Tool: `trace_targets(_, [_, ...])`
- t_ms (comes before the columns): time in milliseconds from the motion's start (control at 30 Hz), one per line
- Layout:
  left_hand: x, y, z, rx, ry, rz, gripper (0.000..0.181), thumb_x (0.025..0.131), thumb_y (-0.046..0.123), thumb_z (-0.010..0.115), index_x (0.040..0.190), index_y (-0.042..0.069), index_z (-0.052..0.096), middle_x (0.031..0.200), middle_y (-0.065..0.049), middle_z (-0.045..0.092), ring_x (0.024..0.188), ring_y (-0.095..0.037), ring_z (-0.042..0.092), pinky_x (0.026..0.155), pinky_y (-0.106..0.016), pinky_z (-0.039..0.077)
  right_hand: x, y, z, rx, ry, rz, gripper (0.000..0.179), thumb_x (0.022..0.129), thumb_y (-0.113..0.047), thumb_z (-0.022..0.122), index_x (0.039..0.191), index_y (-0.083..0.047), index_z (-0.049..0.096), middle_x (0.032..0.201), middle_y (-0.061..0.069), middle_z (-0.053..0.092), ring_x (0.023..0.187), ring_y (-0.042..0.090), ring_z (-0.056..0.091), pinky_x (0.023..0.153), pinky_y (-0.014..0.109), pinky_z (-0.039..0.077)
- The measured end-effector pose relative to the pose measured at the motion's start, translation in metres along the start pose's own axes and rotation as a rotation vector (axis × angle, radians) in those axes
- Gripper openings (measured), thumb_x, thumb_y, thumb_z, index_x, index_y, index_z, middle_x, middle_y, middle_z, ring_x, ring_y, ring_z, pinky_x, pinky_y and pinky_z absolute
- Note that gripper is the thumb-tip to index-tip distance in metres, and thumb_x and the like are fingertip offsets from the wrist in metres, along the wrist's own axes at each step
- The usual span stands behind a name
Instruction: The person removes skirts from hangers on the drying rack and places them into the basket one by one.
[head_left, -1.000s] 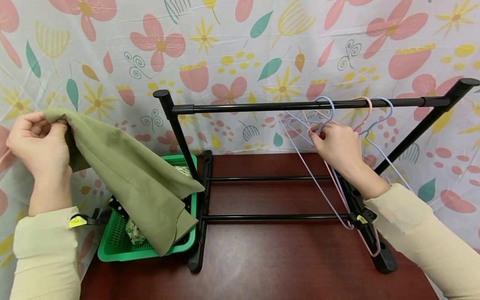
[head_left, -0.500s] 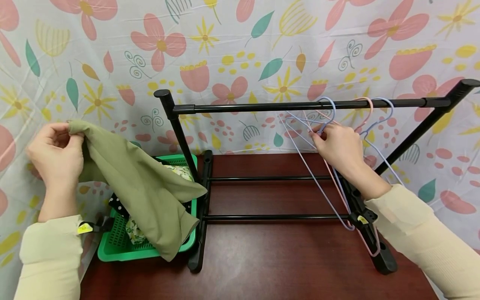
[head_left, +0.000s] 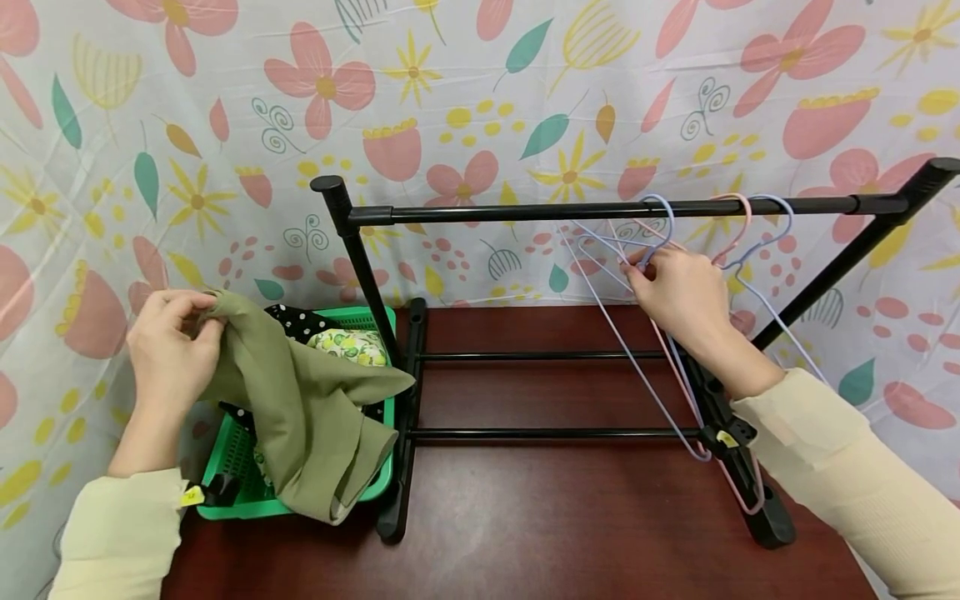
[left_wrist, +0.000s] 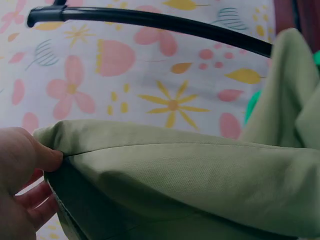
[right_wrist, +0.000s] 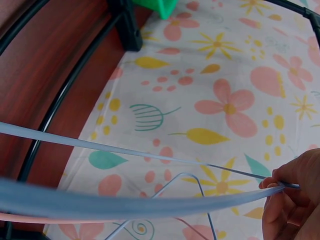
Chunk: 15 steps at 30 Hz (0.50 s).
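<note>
My left hand (head_left: 174, 354) pinches the top edge of an olive-green garment (head_left: 300, 417), which drapes down over the green basket (head_left: 247, 507). In the left wrist view the thumb and fingers grip a corner of the green cloth (left_wrist: 200, 170). My right hand (head_left: 681, 292) pinches a blue hanger (head_left: 660, 221) just below its hook, and the hook is still over the rack's top bar (head_left: 480, 213). In the right wrist view the fingertips hold the neck of that blue hanger (right_wrist: 220, 204). A pink hanger (head_left: 744, 225) and another blue hanger (head_left: 783, 225) hang beside it.
A black rack with two lower rails (head_left: 555, 434) stands on the dark red-brown table (head_left: 555, 517). In the basket lie a black polka-dot cloth (head_left: 296, 321) and a yellow-green patterned cloth (head_left: 351, 346). Behind everything hangs a flower-print sheet (head_left: 465, 100).
My left hand has come down and to the right, lowering the green garment into slack folds over the basket. My right hand has stayed at the blue hanger.
</note>
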<state>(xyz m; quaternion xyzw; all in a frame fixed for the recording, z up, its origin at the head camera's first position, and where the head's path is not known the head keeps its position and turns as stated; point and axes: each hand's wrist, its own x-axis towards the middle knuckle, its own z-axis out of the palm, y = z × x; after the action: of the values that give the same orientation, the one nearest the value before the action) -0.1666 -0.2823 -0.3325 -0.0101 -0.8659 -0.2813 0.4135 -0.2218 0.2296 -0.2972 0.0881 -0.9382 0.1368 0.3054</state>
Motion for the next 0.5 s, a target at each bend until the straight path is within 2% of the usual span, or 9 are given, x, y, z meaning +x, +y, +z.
trace_targets(67, [-0.005, -0.002, 0.003, 0.003, -0.026, 0.015, 0.009, 0.078, -0.009, 0.063, 0.087, -0.007, 0.065, 0.101, -0.022, 0.053, 0.085, -0.015, 0.051, 0.077, -0.029, 0.038, 0.0, 0.001, 0.0, 0.001, 0.002, 0.0, 0.039, 0.082, -0.024, 0.062, 0.047, -0.01, 0.051, 0.055, 0.009, 0.049, 0.045, 0.031, 0.048, 0.039, 0.046, 0.031])
trace_targets(167, [-0.011, -0.004, 0.006, 0.01, -0.068, 0.043, 0.011, 0.076, -0.011, 0.063, 0.086, -0.008, 0.065, 0.111, -0.023, 0.052, 0.099, -0.039, 0.047, 0.086, -0.047, 0.036, -0.001, 0.001, 0.001, 0.001, 0.012, -0.006, 0.039, 0.081, -0.023, 0.063, 0.047, -0.01, 0.049, 0.054, 0.009, 0.048, 0.045, 0.031, 0.048, 0.039, 0.045, 0.031])
trace_targets(200, [-0.012, -0.005, 0.006, 0.01, -0.086, 0.051, 0.011, 0.075, -0.011, 0.063, 0.086, -0.009, 0.064, 0.115, -0.022, 0.053, 0.103, -0.042, 0.046, 0.089, -0.05, 0.035, -0.001, 0.001, 0.001, 0.001, 0.017, -0.007, 0.04, 0.081, -0.023, 0.063, 0.046, -0.01, 0.048, 0.054, 0.008, 0.048, 0.044, 0.03, 0.047, 0.039, 0.045, 0.03])
trace_targets(333, [-0.02, -0.009, 0.009, 0.027, -0.178, 0.084, 0.014, 0.075, -0.008, 0.065, 0.088, -0.006, 0.063, 0.121, -0.019, 0.056, 0.111, -0.041, 0.047, 0.095, -0.05, 0.035, -0.001, 0.002, 0.002, -0.004, 0.022, -0.004, 0.043, 0.081, -0.025, 0.064, 0.045, -0.011, 0.044, 0.052, 0.008, 0.046, 0.042, 0.028, 0.045, 0.038, 0.042, 0.029])
trace_targets(433, [-0.029, -0.011, 0.012, 0.03, -0.251, 0.095, 0.015, 0.077, -0.003, 0.067, 0.09, -0.003, 0.062, 0.116, -0.017, 0.06, 0.109, -0.038, 0.05, 0.088, -0.048, 0.039, -0.001, 0.004, 0.003, 0.0, 0.015, 0.006, 0.041, 0.082, -0.027, 0.065, 0.047, -0.01, 0.051, 0.049, 0.006, 0.045, 0.042, 0.027, 0.044, 0.038, 0.04, 0.028])
trace_targets(500, [-0.036, -0.012, 0.014, 0.044, -0.282, 0.095, 0.015, 0.078, 0.001, 0.068, 0.091, -0.001, 0.061, 0.108, -0.018, 0.063, 0.096, -0.036, 0.054, 0.079, -0.048, 0.04, 0.0, 0.005, 0.004, 0.002, 0.005, 0.019, 0.041, 0.082, -0.03, 0.065, 0.049, -0.009, 0.054, 0.047, 0.005, 0.044, 0.042, 0.026, 0.044, 0.038, 0.039, 0.028])
